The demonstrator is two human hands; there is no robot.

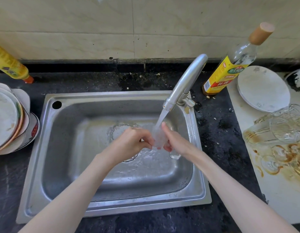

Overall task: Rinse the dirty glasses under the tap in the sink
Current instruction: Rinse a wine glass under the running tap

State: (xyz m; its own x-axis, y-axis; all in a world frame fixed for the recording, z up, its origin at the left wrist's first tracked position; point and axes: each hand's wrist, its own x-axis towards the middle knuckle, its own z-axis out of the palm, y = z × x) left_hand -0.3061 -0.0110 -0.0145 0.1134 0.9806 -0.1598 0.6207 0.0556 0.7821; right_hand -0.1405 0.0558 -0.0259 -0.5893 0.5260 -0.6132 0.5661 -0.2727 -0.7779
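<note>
Water from the tap (pixel 184 84) runs into the sink (pixel 65 165) and over a glass (pixel 158 137) held above the basin. The left hand (pixel 130 142) pinches its rim; the right hand (pixel 175 142) grips its side. Dirty glasses (pixel 278 130) lie on the right counter.

I see a brushed steel sink (pixel 35 165), shiny metal tap (pixel 187 81), speckled dark stone bench (pixel 218 132), clear glass tumblers (pixel 283 128).

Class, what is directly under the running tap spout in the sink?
A clear glass, held by the left hand and right hand. Water and fingers hide its inside.
</note>
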